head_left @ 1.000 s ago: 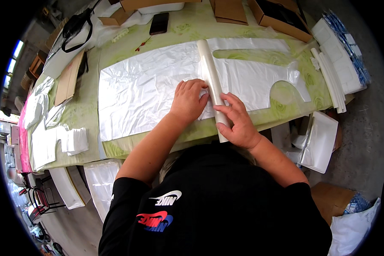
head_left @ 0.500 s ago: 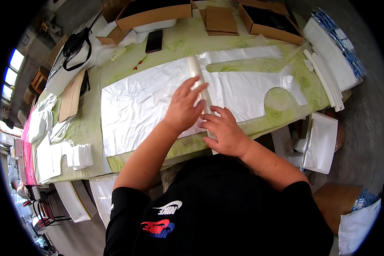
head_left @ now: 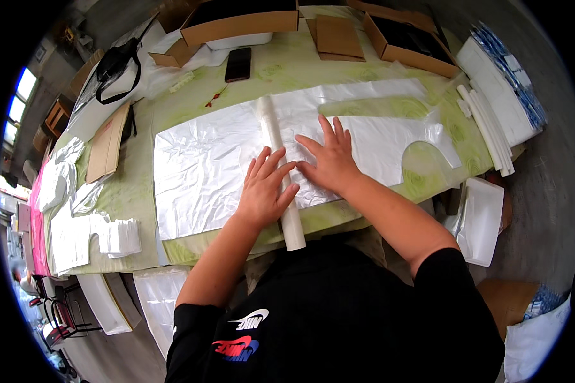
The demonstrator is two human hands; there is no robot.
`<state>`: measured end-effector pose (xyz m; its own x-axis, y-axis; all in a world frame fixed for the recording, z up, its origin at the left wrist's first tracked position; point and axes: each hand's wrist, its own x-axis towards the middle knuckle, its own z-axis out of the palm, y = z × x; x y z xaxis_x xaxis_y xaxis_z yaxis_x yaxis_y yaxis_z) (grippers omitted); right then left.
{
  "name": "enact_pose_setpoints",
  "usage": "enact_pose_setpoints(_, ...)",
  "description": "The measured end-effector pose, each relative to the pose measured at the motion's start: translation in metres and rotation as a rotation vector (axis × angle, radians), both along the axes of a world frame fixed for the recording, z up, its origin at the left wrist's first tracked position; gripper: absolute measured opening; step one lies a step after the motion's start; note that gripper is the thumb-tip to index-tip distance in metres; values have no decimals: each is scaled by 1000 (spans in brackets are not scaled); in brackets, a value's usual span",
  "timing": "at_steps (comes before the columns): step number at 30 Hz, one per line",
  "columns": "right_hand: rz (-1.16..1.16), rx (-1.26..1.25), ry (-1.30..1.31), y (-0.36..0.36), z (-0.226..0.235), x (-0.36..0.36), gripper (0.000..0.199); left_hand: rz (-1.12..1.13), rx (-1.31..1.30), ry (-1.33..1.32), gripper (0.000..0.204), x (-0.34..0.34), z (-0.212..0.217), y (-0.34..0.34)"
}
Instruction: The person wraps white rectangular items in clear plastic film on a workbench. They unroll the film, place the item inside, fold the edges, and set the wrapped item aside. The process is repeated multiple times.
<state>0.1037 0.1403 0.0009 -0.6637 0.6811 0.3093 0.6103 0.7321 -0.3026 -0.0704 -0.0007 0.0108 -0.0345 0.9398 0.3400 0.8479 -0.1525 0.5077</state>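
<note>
A thin white plastic apron (head_left: 198, 166) lies spread across the table, with a long cut-out and a rounded cut-out toward its right end. Across its middle rests a smooth off-white tube (head_left: 292, 226), its near end jutting past the table's front edge. My left hand (head_left: 260, 195) lies on the tube and just left of it, fingers stretched and a little apart, not wrapped round it. To the right of the tube, my right hand (head_left: 332, 159) is spread flat over the plastic, its thumb close to the tube. Part of the tube is hidden under my left fingers.
A black phone (head_left: 238, 64) and a small red tie (head_left: 215, 97) lie beyond the apron. Open cardboard boxes (head_left: 239, 19) line the far edge. More white tubes (head_left: 485, 131) lie at right, folded white plastic pieces (head_left: 120, 236) at left. A white bin (head_left: 482, 220) stands below the right edge.
The tube has shifted left over the apron, and its near end now sticks out further toward me. My right hand has moved off the tube onto the plastic; my left hand has slid nearer.
</note>
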Motion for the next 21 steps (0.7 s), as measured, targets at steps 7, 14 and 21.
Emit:
enact_pose_setpoints(7,-284,-179,-220,60,11,-57,75,143,42,-34,56,-5,-1,-23)
enact_pose_setpoints(14,413,-33,392,3,15,-71,72,166,3,-49,54,-5,-1,-29)
enact_pose_setpoints(21,527,-133,119,-64,18,-73,44,162,80,-178,25,-24,1,-62)
